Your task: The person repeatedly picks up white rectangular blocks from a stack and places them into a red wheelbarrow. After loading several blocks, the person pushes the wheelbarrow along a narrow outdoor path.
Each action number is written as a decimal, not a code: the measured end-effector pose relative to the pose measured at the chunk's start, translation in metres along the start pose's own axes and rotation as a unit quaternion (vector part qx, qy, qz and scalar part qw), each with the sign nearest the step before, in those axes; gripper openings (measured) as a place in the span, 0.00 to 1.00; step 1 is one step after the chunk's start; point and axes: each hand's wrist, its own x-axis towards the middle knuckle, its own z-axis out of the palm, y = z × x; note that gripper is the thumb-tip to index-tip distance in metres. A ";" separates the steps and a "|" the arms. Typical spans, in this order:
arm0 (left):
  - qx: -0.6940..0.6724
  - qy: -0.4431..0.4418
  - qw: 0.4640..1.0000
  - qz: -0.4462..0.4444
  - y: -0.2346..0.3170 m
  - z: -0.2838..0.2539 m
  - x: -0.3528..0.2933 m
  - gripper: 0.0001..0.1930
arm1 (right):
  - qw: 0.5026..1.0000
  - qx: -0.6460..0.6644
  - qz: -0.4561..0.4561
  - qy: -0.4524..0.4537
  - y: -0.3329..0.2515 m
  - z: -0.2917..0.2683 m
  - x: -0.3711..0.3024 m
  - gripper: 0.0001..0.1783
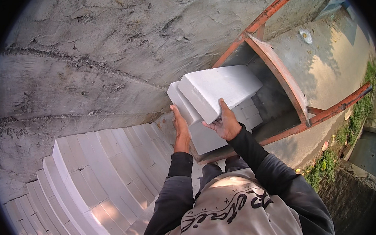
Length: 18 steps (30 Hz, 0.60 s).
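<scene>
A smooth white building block (222, 87) lies on top of another white block (182, 101) in the cart, its near end jutting over at an angle. My right hand (228, 123) grips the near end of the top block, thumb along the upper face and fingers reaching across its near corner. At the left side of the stack, my left hand (181, 130) is held upright with fingers stretched out, by the corner of the lower block; full contact is hard to judge. Another white face (206, 140) shows below both.
The metal cart has an orange rim (281, 76) and orange handle bars (339, 103); more small-looking blocks (248, 112) sit deep inside it. A stepped stack of white blocks (103, 168) stands at left against a rough grey wall (85, 38). Plants (322, 169) edge the right.
</scene>
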 end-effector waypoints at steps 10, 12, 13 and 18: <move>-0.016 -0.013 0.999 0.033 -0.009 -0.008 0.007 0.54 | 0.966 -0.254 0.039 -0.002 0.002 -0.016 -0.012 0.48; -0.021 -0.023 0.999 0.022 -0.009 -0.007 0.006 0.52 | 0.973 -0.231 0.023 0.012 0.012 -0.027 -0.008 0.41; -0.024 -0.029 0.999 0.019 -0.007 -0.007 0.005 0.52 | 0.973 -0.229 0.019 0.004 0.016 -0.030 -0.005 0.37; -0.014 0.020 1.000 0.016 -0.001 -0.022 -0.013 0.47 | 0.955 -0.290 0.031 -0.048 0.032 -0.037 -0.016 0.23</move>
